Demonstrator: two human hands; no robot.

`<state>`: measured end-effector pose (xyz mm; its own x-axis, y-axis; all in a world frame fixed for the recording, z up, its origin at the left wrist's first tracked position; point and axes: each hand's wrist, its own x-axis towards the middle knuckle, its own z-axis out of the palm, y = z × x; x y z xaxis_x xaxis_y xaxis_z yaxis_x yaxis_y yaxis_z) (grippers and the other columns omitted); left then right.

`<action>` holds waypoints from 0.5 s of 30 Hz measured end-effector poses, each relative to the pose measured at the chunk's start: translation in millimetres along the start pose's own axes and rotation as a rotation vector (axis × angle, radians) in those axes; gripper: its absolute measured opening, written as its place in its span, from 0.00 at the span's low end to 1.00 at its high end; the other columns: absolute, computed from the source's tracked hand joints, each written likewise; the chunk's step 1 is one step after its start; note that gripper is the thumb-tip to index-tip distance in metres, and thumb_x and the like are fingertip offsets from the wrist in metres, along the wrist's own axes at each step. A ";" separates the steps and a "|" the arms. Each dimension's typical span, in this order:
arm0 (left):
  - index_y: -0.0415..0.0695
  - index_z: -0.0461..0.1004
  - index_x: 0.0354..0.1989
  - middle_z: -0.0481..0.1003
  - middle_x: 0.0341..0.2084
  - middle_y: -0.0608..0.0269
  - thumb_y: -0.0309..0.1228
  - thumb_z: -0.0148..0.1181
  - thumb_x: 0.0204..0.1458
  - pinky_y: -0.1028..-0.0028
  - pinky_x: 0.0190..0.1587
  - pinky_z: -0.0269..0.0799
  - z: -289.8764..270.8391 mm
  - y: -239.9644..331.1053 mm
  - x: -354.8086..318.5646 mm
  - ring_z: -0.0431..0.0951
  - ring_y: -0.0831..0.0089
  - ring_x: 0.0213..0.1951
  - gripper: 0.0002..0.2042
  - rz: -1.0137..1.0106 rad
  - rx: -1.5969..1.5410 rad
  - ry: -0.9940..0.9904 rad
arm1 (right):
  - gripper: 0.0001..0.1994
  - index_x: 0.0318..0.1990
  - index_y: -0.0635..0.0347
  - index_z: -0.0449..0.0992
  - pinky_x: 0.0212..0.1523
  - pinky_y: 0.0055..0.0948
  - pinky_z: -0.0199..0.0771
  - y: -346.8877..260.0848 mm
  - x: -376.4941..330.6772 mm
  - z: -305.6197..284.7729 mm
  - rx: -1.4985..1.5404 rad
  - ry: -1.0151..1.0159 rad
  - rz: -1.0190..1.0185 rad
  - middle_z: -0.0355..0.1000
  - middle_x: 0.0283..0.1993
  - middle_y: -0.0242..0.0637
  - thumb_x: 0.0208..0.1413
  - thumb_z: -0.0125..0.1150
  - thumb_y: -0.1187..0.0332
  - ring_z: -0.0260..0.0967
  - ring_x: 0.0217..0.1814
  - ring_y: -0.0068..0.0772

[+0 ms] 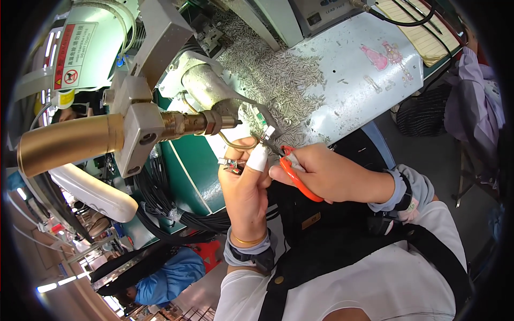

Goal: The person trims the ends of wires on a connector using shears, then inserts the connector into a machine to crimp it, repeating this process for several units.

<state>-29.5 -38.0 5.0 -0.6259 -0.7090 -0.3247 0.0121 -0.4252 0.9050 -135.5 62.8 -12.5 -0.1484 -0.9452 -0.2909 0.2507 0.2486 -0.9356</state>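
Your hands meet at the middle of the frame, almost touching. Your left hand (243, 184) rises from the lower edge, its taped fingertip (258, 159) pinching a small bent wire part (235, 144) and a little metal clip (229, 165) beside it. Your right hand (326, 174) comes in from the right, closed around the orange handles of a pair of cutters (294, 176).

The cutters' long axis runs from lower right to upper left, and the nose points up-left at the wire just above your taped finger. The wire itself curves leftward towards the brass nozzle (198, 123) of the machine.

The nose sits very close to your left fingertip, so I judge a slip or a hard squeeze could nip the tape or the skin. A cut end could also fly off, since nothing holds the free side.

Further off, towards the upper centre, the pale bench (353, 85) carries a scatter of small metal pins (273, 75). A large brass cylinder (67, 144) crosses the left side.
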 end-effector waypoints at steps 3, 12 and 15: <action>0.39 0.67 0.34 0.66 0.19 0.71 0.20 0.54 0.46 0.87 0.14 0.46 -0.9 -1.4 -7.4 0.56 0.89 0.14 0.06 0.011 0.026 0.064 | 0.18 0.18 0.62 0.61 0.12 0.25 0.55 9.3 1.3 -0.3 -0.120 0.026 -0.197 0.55 0.10 0.30 0.52 0.54 0.59 0.57 0.10 0.21; 0.37 0.68 0.32 0.67 0.19 0.71 0.20 0.55 0.45 0.87 0.16 0.49 -6.5 -7.6 -30.4 0.58 0.89 0.16 0.06 0.153 0.184 0.082 | 0.18 0.18 0.63 0.62 0.16 0.30 0.58 8.5 -16.5 1.9 -0.511 0.116 -0.215 0.59 0.12 0.39 0.46 0.60 0.59 0.63 0.14 0.39; 0.37 0.68 0.32 0.67 0.18 0.71 0.19 0.55 0.45 0.87 0.16 0.49 -6.7 -7.6 -32.7 0.58 0.88 0.16 0.06 0.199 0.279 0.119 | 0.18 0.18 0.63 0.62 0.16 0.30 0.59 15.8 -16.4 5.1 -0.633 0.214 -0.254 0.61 0.12 0.40 0.46 0.60 0.59 0.63 0.16 0.45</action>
<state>-3.9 -15.3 6.9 -0.5371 -0.8301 -0.1498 -0.0996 -0.1140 0.9885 -124.2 81.1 -21.6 -0.3291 -0.9441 -0.0206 -0.4106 0.1627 -0.8972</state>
